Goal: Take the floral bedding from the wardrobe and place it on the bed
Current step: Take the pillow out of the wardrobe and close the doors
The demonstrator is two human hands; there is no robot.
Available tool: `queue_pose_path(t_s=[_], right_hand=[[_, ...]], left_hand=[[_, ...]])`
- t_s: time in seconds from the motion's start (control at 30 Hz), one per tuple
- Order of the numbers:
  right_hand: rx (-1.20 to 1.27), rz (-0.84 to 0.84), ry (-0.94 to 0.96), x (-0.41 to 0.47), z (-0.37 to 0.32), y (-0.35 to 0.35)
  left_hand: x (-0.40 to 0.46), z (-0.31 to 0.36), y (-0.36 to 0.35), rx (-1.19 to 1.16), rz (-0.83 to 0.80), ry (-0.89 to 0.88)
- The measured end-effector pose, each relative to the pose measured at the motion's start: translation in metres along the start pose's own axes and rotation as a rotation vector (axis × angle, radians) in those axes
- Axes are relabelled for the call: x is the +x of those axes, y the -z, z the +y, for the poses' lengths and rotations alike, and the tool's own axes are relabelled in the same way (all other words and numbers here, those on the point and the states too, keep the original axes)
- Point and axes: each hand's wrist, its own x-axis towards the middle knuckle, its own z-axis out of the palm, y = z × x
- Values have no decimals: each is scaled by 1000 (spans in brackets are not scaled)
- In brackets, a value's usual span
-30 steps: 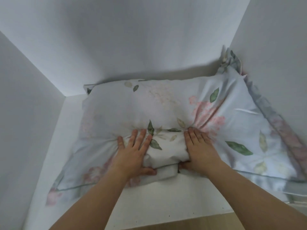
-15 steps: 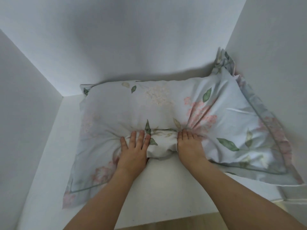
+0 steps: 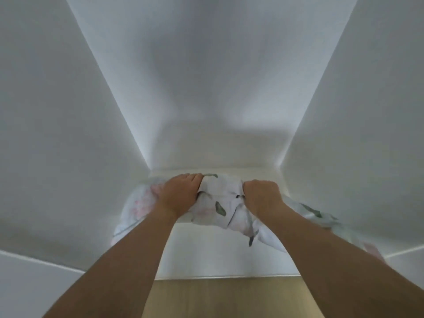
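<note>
White wardrobe [image 3: 68, 134] interior, side panels converging on the back wall; left hand [image 3: 179, 193] closed over the floral bedding [image 3: 220, 203], knuckles up, fingers curled into the cloth; bedding bunched between both hands at the front edge of the wardrobe shelf [image 3: 215, 255], pale fabric with pink blooms and green leaves, folds hanging over the shelf's edge; right hand [image 3: 262, 195] fisted on the same cloth; fabric trails off rightward under that forearm, its far end blurred, perhaps drooping below shelf level; wooden floor [image 3: 224, 297] beneath.
</note>
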Motion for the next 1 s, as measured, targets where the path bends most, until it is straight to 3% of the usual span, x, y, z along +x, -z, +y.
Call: queue_pose_path(t_s=[0.27,0.43,0.6,0.87,1.0], right_hand=[[118,48,-42,-121,13,262],[258,176,30,-183,20,362],[436,284,99,-210,2,398],[204,188,104,-226,-51,413],[184,86,101,-238,-87,413]], left_hand=[[-5,26,329,32,-87,25],[-26,55,452,21,9,66],[-47,71,509,30,50,92],[-101,46,509,-67,41,133],[-136,25,500,-132,-65,177]])
